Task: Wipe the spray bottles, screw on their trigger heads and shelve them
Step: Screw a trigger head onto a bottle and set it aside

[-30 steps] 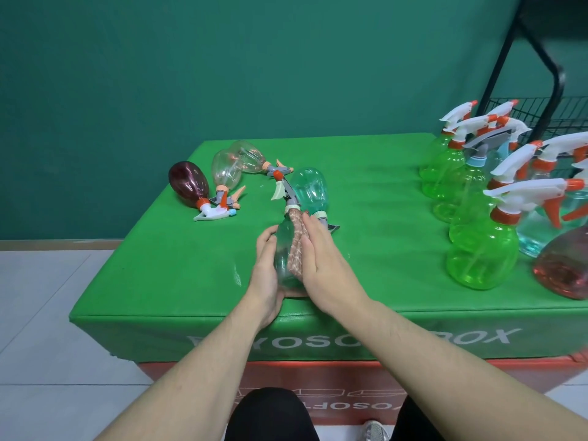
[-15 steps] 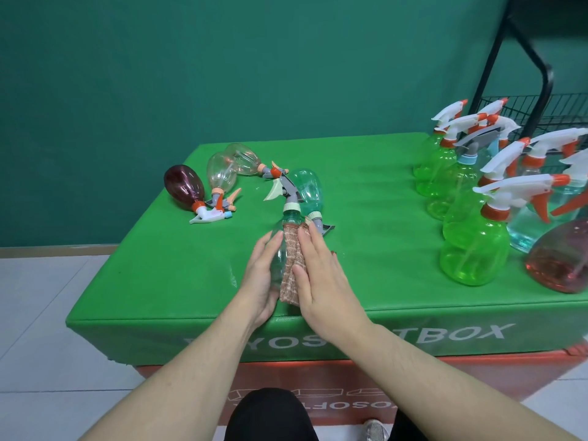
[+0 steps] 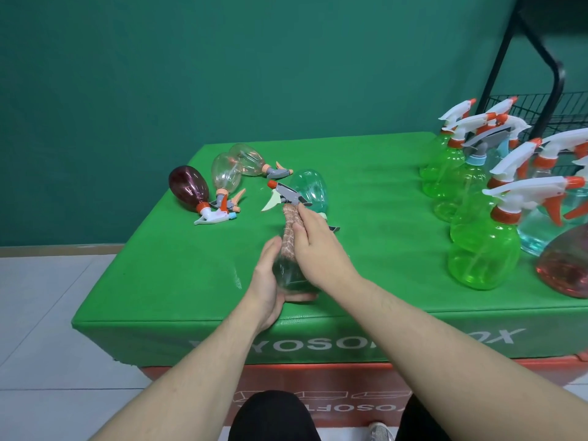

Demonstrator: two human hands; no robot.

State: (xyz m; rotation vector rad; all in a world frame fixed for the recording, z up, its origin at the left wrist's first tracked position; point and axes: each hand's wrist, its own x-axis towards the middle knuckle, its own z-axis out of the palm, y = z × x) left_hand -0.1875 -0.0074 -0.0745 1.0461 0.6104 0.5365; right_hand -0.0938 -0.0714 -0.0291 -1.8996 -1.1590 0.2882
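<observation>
A clear teal-tinted spray bottle [image 3: 290, 275] lies on the green table [image 3: 159, 281] near its front edge, its grey and orange trigger head [image 3: 285, 195] pointing away from me. My left hand [image 3: 266, 281] cups the bottle's base from the left, with its fingers curled under it. My right hand [image 3: 318, 243] holds a pinkish cloth [image 3: 289, 232] wrapped against the bottle's upper body and neck. Just behind lies a second teal bottle [image 3: 310, 189].
At the back left lie a dark red bottle [image 3: 188, 190] and two clear bottles [image 3: 226, 175] with trigger heads. Several upright green, blue and red bottles [image 3: 483, 249] crowd the table's right side. A black wire rack [image 3: 555, 113] stands behind them.
My right hand has slid the cloth up the bottle from its body toward the neck. My left hand has shifted down to the bottle's base.
</observation>
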